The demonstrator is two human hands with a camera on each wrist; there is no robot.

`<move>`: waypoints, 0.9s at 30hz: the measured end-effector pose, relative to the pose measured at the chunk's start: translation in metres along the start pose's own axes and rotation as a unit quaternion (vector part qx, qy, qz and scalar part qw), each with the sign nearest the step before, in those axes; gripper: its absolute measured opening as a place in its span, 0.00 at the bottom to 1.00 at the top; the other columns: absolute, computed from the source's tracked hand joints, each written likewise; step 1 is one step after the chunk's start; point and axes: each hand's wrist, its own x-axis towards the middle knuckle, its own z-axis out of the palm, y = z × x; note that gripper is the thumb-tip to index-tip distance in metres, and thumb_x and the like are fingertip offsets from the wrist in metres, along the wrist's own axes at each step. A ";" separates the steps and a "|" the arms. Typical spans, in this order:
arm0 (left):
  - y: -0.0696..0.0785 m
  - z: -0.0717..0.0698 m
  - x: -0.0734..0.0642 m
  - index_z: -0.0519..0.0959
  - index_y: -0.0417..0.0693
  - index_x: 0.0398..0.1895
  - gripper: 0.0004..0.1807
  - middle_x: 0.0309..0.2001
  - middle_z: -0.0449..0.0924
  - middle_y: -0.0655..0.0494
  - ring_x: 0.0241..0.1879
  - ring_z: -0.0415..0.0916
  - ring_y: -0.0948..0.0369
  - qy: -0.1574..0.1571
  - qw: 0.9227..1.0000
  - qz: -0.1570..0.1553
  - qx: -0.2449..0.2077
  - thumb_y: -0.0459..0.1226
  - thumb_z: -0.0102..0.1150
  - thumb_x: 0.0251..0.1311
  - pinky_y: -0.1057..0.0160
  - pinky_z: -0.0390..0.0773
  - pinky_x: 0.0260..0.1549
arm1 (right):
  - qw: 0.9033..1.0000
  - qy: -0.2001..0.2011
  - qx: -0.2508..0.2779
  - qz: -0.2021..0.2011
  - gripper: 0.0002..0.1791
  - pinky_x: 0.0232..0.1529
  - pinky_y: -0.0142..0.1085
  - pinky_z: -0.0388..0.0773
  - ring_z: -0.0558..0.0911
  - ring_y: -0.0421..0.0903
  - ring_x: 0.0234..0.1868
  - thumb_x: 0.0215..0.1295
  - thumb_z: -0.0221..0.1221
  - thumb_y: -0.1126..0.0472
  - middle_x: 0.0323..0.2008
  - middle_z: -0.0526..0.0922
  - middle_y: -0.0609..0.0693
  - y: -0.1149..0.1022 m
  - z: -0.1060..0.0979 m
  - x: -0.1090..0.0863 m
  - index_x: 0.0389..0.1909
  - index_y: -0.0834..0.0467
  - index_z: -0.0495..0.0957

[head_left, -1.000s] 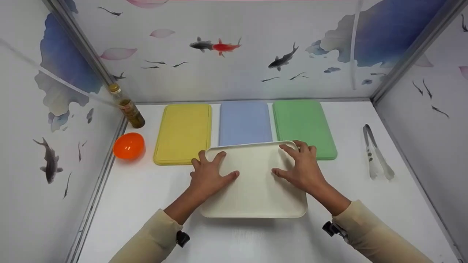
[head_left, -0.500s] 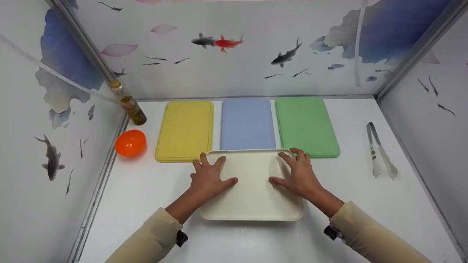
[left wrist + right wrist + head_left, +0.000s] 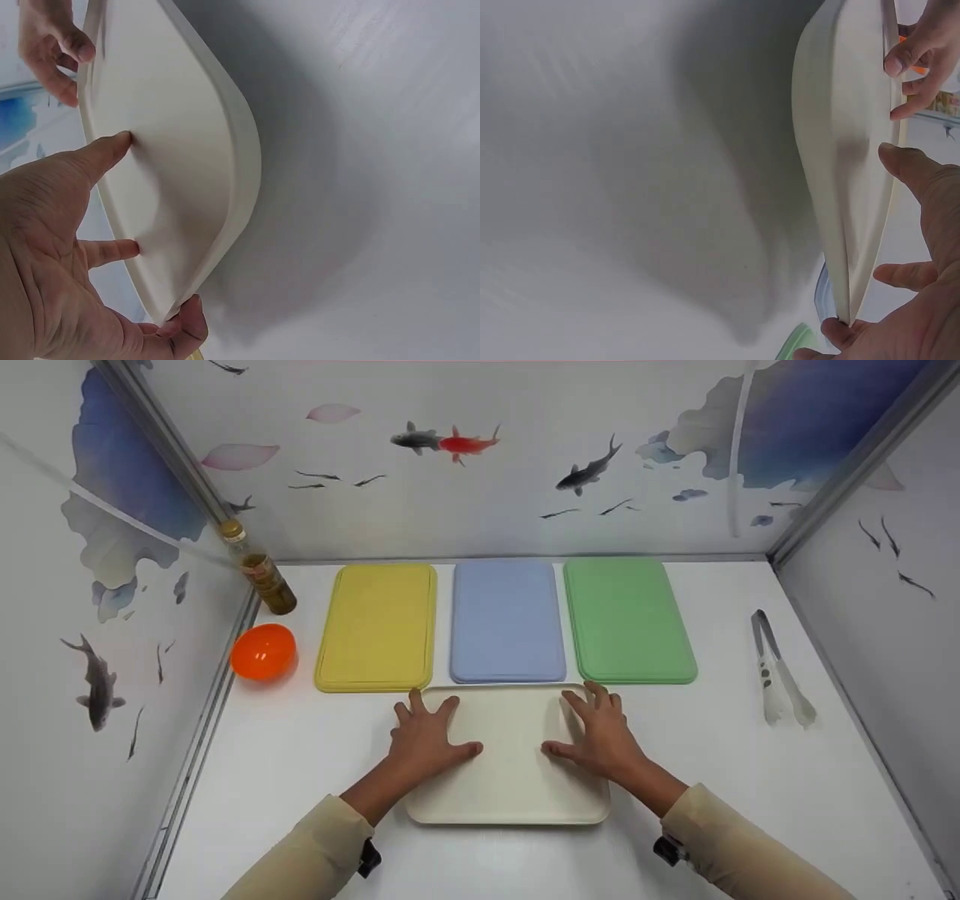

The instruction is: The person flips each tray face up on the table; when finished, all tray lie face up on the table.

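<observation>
A cream rectangular tray [image 3: 517,795] lies level in front of me, in the middle of the head view. My left hand [image 3: 424,742] grips its far left corner, thumb and index finger on the inner surface and other fingers at the rim. At the far right corner, my right hand [image 3: 606,741] holds it the same way. In the left wrist view, fingertips [image 3: 193,319] curl around the tray's edge [image 3: 244,142]. The right wrist view shows fingers [image 3: 840,330] beneath its corner. A broad shadow spreads on the table; whether the tray touches it, I cannot tell.
Beyond the tray lie a yellow board [image 3: 377,626], a blue board [image 3: 508,622] and a green board [image 3: 628,620] in a row. An orange bowl [image 3: 264,651] and an oil bottle [image 3: 262,574] stand left. Tongs [image 3: 780,671] lie right. Walls enclose the white table [image 3: 750,780].
Both hands have brought the tray nearer to me and lower, its tilt levelling out. The near ends of the blue and green boards, formerly covered by it, now show.
</observation>
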 end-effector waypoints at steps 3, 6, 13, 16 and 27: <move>-0.002 0.003 0.000 0.73 0.56 0.82 0.52 0.82 0.52 0.24 0.69 0.63 0.31 -0.008 1.000 0.001 -0.002 0.66 0.77 0.57 0.34 0.83 0.51 | 1.000 0.000 -0.005 0.001 0.51 0.63 0.71 0.77 0.70 0.74 0.71 0.56 0.83 0.39 0.79 0.65 0.74 0.003 0.005 -0.001 0.75 0.61 0.77; -0.004 0.007 0.001 0.73 0.56 0.82 0.52 0.82 0.51 0.23 0.71 0.62 0.31 -0.012 1.000 0.005 -0.006 0.64 0.78 0.57 0.33 0.82 0.55 | 1.000 -0.004 -0.008 0.002 0.50 0.63 0.70 0.77 0.70 0.75 0.71 0.55 0.83 0.39 0.78 0.65 0.75 0.005 0.008 -0.002 0.73 0.61 0.79; -0.008 0.011 0.002 0.75 0.54 0.80 0.50 0.81 0.52 0.23 0.72 0.60 0.30 0.006 1.000 0.019 -0.013 0.60 0.80 0.56 0.35 0.83 0.57 | 1.000 -0.010 -0.021 -0.002 0.49 0.63 0.71 0.77 0.71 0.76 0.71 0.55 0.83 0.40 0.78 0.66 0.75 0.008 0.012 -0.002 0.73 0.61 0.79; -0.010 0.012 0.002 0.76 0.54 0.80 0.49 0.81 0.54 0.23 0.71 0.61 0.31 0.011 1.000 0.022 -0.005 0.60 0.81 0.56 0.36 0.84 0.54 | 1.000 -0.014 -0.024 -0.002 0.49 0.63 0.72 0.77 0.71 0.76 0.72 0.56 0.83 0.40 0.78 0.66 0.75 0.008 0.015 -0.003 0.73 0.61 0.79; -0.011 0.018 0.001 0.77 0.55 0.79 0.49 0.81 0.55 0.25 0.73 0.60 0.31 0.016 1.000 0.019 0.005 0.61 0.81 0.56 0.34 0.83 0.55 | 0.998 -0.031 -0.060 0.006 0.49 0.61 0.75 0.77 0.72 0.75 0.73 0.56 0.82 0.37 0.78 0.67 0.74 0.010 0.020 -0.004 0.73 0.58 0.78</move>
